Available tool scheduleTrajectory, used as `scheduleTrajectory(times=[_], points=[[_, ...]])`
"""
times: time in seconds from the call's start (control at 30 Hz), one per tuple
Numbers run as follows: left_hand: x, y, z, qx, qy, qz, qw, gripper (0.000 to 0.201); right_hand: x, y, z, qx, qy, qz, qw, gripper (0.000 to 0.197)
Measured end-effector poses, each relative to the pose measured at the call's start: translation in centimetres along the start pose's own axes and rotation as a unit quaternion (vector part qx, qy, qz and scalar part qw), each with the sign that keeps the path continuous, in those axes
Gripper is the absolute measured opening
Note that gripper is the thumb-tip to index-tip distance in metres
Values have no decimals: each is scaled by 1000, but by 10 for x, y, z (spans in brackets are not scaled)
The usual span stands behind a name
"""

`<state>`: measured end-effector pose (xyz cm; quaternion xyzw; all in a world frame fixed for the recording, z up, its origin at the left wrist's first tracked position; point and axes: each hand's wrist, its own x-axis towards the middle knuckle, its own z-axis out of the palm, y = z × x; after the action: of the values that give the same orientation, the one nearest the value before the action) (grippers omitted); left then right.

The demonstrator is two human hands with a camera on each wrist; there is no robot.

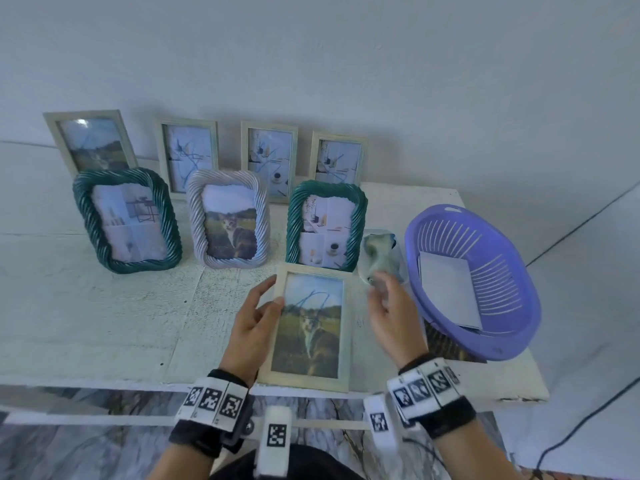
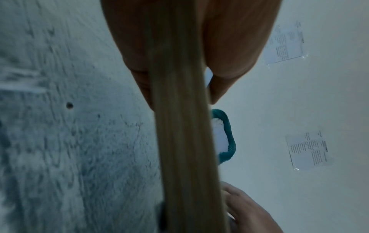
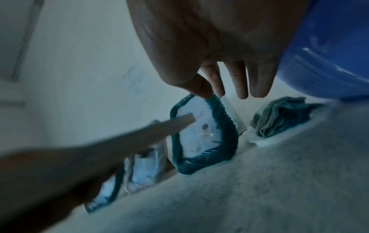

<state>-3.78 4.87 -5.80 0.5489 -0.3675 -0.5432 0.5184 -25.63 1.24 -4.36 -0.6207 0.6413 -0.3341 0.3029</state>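
Observation:
A pale wooden photo frame [image 1: 310,327] with a cat picture and blue scribbles on its glass is held tilted above the table's front edge. My left hand [image 1: 273,292] grips its left edge, thumb on the front and fingers behind. In the left wrist view the frame's edge [image 2: 185,126] runs between thumb [image 2: 219,83] and fingers. My right hand [image 1: 381,289] hovers to the frame's right with straight fingers [image 3: 241,85], holding nothing. A crumpled green-blue cloth [image 1: 377,251] lies just beyond that hand, apart from the fingers in the right wrist view, cloth [image 3: 279,118].
A purple slotted basket [image 1: 512,271] holding white paper sits at the right of the white table [image 1: 104,323]. Two green twisted frames [image 1: 126,220], [image 1: 325,226] and a grey one [image 1: 228,223] stand mid-table. Several pale frames [image 1: 188,154] lean on the wall.

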Motion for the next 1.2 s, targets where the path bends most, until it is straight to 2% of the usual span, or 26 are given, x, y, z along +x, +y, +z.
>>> scheduleTrajectory(times=[0.07, 0.1, 0.27, 0.37, 0.47, 0.57, 0.7, 0.83, 0.97, 1.07, 1.2], points=[[0, 2, -8, 12, 19, 11, 1000, 30, 22, -2, 8, -156, 21, -72, 985, 41], [-1, 2, -11, 17, 26, 14, 999, 30, 34, -1, 13, -201, 11, -74, 977, 46], [-3, -1, -23, 19, 38, 17, 999, 36, 86, 7, 21, -328, -10, 12, 945, 63], [-5, -2, -24, 15, 37, 16, 999, 37, 102, 11, 23, -382, -18, 30, 923, 57], [-5, -5, -24, 22, 36, 31, 999, 40, 103, 8, 23, -382, -32, 42, 922, 48], [-4, -6, -22, 25, 36, 45, 998, 45, 94, 6, 20, -401, -11, 21, 916, 49], [-2, -3, -16, 22, 32, 59, 998, 42, 62, 4, 15, -347, -2, 2, 938, 55], [1, -6, -14, 16, 14, 77, 997, 41, 14, -1, 7, -253, 6, -18, 967, 44], [8, -15, -13, 65, 10, 94, 993, 52, -21, -22, 12, -148, 26, -123, 981, 39], [7, -17, -6, 83, 2, 113, 990, 54, -32, -39, 25, -149, 7, -172, 974, 36], [6, -14, 3, 136, 12, 154, 979, 54, -29, -44, 44, -160, 20, -142, 977, 23]])
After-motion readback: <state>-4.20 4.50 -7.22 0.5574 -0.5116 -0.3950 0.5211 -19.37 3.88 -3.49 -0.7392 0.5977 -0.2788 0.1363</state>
